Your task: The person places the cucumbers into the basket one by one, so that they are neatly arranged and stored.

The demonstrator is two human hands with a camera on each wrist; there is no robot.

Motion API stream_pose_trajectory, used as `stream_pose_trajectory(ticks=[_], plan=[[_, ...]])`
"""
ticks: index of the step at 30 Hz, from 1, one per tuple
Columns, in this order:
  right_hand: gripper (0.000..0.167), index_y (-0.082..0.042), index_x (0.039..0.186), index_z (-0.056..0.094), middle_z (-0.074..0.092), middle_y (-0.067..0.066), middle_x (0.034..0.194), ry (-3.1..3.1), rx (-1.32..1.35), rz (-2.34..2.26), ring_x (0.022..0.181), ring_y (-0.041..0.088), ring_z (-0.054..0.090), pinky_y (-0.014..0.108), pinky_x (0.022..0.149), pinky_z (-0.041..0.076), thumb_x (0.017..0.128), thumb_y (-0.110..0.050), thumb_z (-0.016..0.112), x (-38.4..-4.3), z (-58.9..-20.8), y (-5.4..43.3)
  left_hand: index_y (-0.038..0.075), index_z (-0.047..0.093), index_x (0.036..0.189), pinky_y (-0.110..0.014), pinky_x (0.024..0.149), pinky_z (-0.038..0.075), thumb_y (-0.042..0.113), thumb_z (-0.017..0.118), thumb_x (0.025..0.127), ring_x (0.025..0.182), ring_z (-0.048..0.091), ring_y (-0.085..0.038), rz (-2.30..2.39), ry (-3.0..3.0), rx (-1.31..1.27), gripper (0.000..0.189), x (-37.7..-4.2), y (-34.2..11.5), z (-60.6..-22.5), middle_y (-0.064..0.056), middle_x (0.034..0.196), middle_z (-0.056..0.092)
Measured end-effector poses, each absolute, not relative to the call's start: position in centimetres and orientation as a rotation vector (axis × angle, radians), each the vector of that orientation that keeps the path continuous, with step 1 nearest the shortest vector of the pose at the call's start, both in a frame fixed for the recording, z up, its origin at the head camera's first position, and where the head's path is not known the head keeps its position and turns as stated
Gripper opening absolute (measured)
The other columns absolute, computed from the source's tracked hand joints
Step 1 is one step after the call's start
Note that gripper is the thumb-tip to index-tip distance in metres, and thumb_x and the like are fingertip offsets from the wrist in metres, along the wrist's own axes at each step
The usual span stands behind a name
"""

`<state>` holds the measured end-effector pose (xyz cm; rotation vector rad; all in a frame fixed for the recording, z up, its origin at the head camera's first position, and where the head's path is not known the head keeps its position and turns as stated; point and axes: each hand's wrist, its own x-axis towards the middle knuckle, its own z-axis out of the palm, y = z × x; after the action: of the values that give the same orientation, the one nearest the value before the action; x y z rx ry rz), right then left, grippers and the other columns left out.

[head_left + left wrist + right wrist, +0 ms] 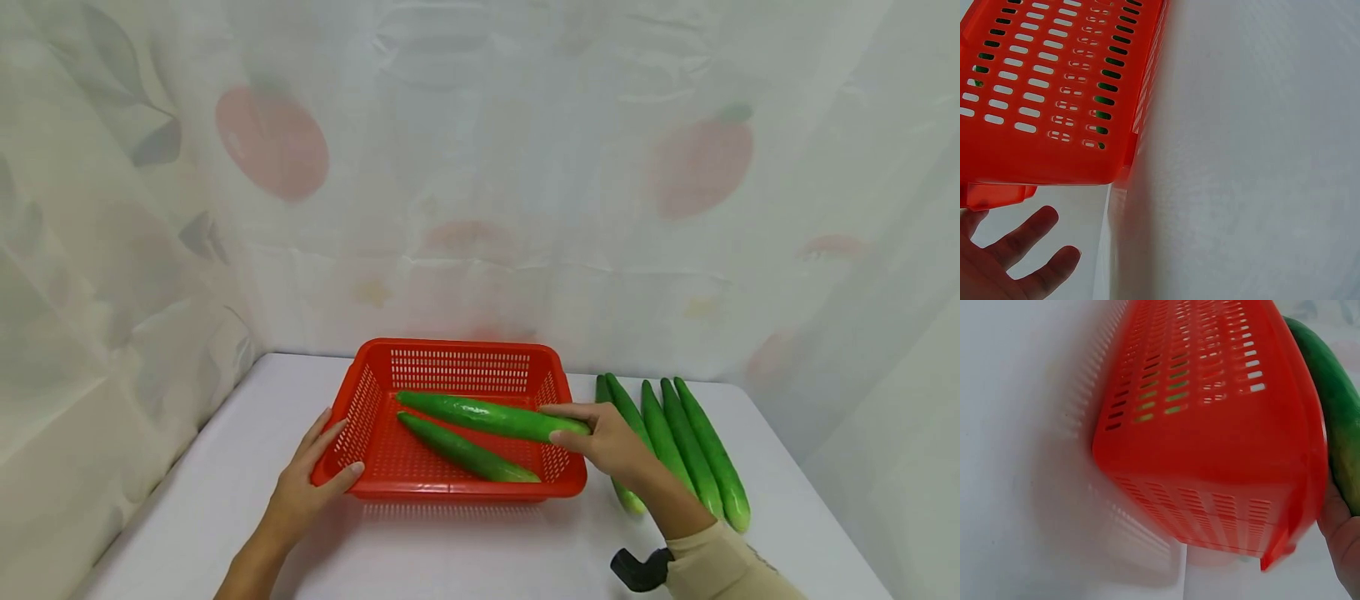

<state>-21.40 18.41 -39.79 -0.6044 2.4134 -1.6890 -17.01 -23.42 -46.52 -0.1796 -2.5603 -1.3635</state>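
A red plastic basket [450, 492] with slotted walls stands on the table. One green cucumber [472, 454] lies slantwise on its floor. Above that one, a second cucumber [480, 415] extends across the basket's inside, its right end pinched between the thumb and fingers of my right hand [603, 442]. The right wrist view shows this held cucumber [1335, 412] beyond the basket's rim. My left hand [303, 483] rests at the basket's left front corner, thumb and a finger touching the rim. In the left wrist view, two fingers [1029, 234] are spread, apart from the basket wall.
Several more cucumbers [701, 450] lie side by side on the white tabletop [465, 558], right of the basket. Behind the table hangs a pale curtain [480, 292] with fruit prints, and similar sheeting flanks both sides. A black curved object [641, 571] sits by the right sleeve.
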Motion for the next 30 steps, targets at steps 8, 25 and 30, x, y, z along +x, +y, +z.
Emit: stream_pose_trajectory(ticks=[8, 25, 30], plan=[[0.037, -0.008, 0.124, 0.067, 0.062, 0.012, 0.108, 2.409, -0.654, -1.638, 0.089, 0.029, 0.058, 0.049, 0.073, 0.053, 0.088, -0.017, 0.072, -21.7, -40.3, 17.0, 0.016, 0.042, 0.147, -0.049, 0.090, 0.043, 0.035, 0.068, 0.090, 0.132, 0.031, -0.030, -1.333, -2.577, -0.166, 0.066, -17.0, -23.5, -46.6, 0.005, 0.157, 0.018], [0.031, -0.016, 0.118, 0.072, 0.066, -0.003, 0.099, 2.464, -0.774, -1.392, 0.086, 0.021, 0.057, 0.034, 0.069, 0.051, 0.087, -0.012, 0.071, -21.8, -41.1, 14.2, 0.016, 0.043, 0.146, -0.056, 0.092, 0.040, 0.034, 0.069, 0.089, 0.133, 0.030, -0.032, -1.343, -2.555, -0.198, 0.065, -17.1, -23.5, -46.6, 0.004, 0.158, 0.019], [0.030, -0.017, 0.117, 0.072, 0.067, -0.008, 0.102, 2.481, -0.830, -1.306, 0.086, 0.019, 0.057, 0.033, 0.069, 0.051, 0.087, -0.012, 0.071, -21.7, -41.4, 13.7, 0.015, 0.043, 0.146, -0.059, 0.093, 0.037, 0.032, 0.070, 0.089, 0.134, 0.029, -0.033, -1.357, -2.543, -0.199, 0.065, -17.0, -23.4, -46.7, 0.004, 0.157, 0.019]])
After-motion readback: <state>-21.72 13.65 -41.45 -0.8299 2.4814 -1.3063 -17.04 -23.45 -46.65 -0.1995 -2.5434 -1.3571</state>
